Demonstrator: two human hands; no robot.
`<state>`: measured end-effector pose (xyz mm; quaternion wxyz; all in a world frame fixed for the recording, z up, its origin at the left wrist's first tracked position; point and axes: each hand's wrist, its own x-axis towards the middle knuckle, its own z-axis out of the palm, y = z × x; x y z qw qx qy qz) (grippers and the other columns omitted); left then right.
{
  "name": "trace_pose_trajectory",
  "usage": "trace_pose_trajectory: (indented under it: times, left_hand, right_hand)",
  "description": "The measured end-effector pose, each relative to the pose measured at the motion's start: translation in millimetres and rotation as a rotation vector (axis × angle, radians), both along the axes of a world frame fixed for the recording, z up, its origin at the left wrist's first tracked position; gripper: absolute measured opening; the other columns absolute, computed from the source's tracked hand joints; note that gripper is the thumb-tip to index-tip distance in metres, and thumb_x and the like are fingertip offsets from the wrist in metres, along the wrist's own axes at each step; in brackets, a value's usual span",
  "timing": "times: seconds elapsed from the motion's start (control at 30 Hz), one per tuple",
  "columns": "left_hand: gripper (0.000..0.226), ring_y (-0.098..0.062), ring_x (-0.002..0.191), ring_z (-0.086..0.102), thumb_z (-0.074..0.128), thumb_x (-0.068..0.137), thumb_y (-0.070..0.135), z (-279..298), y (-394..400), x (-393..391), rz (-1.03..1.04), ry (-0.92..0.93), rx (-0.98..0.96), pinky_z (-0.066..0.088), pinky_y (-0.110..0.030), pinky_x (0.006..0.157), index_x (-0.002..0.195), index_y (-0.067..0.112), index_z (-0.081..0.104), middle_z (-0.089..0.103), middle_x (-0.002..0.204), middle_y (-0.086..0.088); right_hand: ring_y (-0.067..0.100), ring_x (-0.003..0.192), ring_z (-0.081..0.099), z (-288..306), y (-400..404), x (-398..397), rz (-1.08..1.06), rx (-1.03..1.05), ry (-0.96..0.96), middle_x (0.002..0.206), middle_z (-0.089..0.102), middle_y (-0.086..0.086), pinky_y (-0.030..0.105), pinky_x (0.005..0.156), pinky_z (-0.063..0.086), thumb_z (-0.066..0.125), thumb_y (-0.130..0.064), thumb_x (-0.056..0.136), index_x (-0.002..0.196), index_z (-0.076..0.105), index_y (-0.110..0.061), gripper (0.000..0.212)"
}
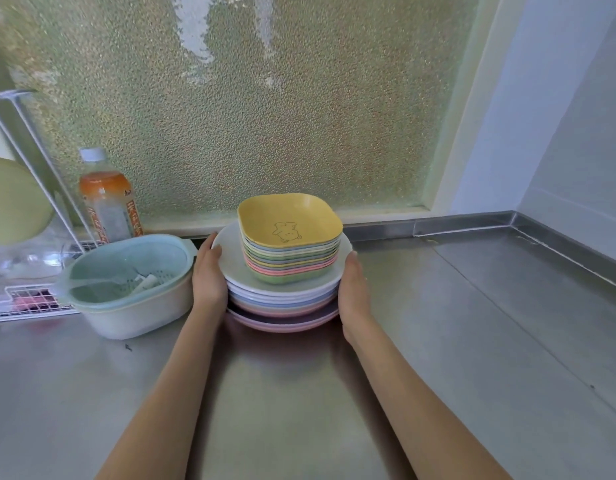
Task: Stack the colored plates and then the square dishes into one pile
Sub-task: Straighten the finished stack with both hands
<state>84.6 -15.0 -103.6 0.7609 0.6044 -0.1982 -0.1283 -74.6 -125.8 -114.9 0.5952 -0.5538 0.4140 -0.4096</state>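
The steel surface [438,341] ran back to a frosted window. At its back edge the left hand [209,275] and right hand [355,289] pressed flat-fingered, uncurled, against the colored plates [282,303] under the square dishes [291,244]. Even pressure from both grips, I judged, would square the pile.

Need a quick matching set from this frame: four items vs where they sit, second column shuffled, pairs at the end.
Items:
1. yellow square dish
2. pink round plate
3. orange drink bottle
4. teal colander

Places:
A. bottom of the pile, on the steel counter
B. nested in a white basin, left of the pile
C. top of the square dishes
D. upright by the frosted window, back left

The left hand and right hand press flat against the pile's sides.

Pairs: 1-C, 2-A, 3-D, 4-B
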Motion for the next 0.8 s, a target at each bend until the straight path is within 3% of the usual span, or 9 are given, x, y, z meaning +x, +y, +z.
trace_pose_trajectory:
  times: [0.1,0.27,0.47,0.57,0.63,0.73,0.8]
  left_hand:
    - [0.038,-0.019,0.109,0.055,0.032,0.095,0.005,1,-2,0,-0.012,-0.016,-0.022,0.045,-0.019,0.085,0.123,0.012,0.056,0.060,0.121,-0.008]
    - [0.040,-0.023,0.121,0.054,0.034,0.095,0.010,-1,-2,2,0.010,-0.013,0.010,0.040,-0.036,0.105,0.128,0.015,0.056,0.058,0.130,-0.008]
    - [0.041,-0.013,0.126,0.044,0.031,0.101,0.016,3,-1,-4,0.088,-0.054,0.083,0.032,-0.023,0.104,0.140,0.010,0.045,0.047,0.142,-0.004]
    - [0.041,-0.016,0.126,0.047,0.033,0.101,0.021,11,-1,-3,0.108,-0.061,0.135,0.033,-0.034,0.111,0.137,0.011,0.050,0.049,0.142,-0.004]
    - [0.043,-0.017,0.132,0.042,0.031,0.102,0.025,22,-3,-6,0.120,-0.110,0.183,0.026,-0.033,0.113,0.140,0.012,0.046,0.045,0.146,-0.005]
    - [0.047,-0.015,0.141,0.031,0.027,0.103,0.033,39,-7,-15,0.126,-0.177,0.204,0.020,-0.030,0.116,0.145,0.014,0.039,0.037,0.152,-0.002]
    - [0.050,-0.015,0.140,0.032,0.024,0.103,0.037,45,-5,-21,0.128,-0.217,0.216,0.020,-0.030,0.116,0.144,0.014,0.041,0.039,0.151,-0.002]
  right_hand:
    - [0.018,0.128,0.045,0,-1,2,-0.006,-0.010,-0.015,0.138,0.052,0.002,0.036,0.110,0.033,0.026,-0.046,0.100,0.135,0.050,-0.025,0.047]
    - [0.017,0.127,0.047,-2,0,2,-0.021,-0.019,-0.026,0.137,0.053,0.001,0.040,0.110,0.034,0.026,-0.047,0.100,0.135,0.052,-0.024,0.049]
    - [0.018,0.130,0.044,-5,-2,4,-0.029,-0.057,-0.020,0.138,0.052,0.000,0.041,0.112,0.031,0.024,-0.050,0.098,0.136,0.050,-0.027,0.051]
    - [0.015,0.128,0.045,-5,-1,4,-0.015,-0.081,-0.035,0.137,0.053,-0.002,0.040,0.111,0.032,0.023,-0.050,0.099,0.136,0.049,-0.027,0.051]
    - [0.015,0.127,0.046,-5,-1,3,-0.015,-0.082,-0.032,0.137,0.053,-0.001,0.038,0.111,0.033,0.024,-0.048,0.099,0.136,0.049,-0.026,0.050]
    - [0.016,0.135,0.038,-6,-2,1,-0.023,-0.127,-0.006,0.146,0.044,-0.002,0.037,0.113,0.029,0.026,-0.045,0.100,0.143,0.038,-0.027,0.048]
    - [0.018,0.140,0.031,-3,-1,-1,-0.107,-0.272,0.079,0.150,0.038,-0.001,0.037,0.114,0.024,0.029,-0.041,0.101,0.146,0.033,-0.024,0.048]
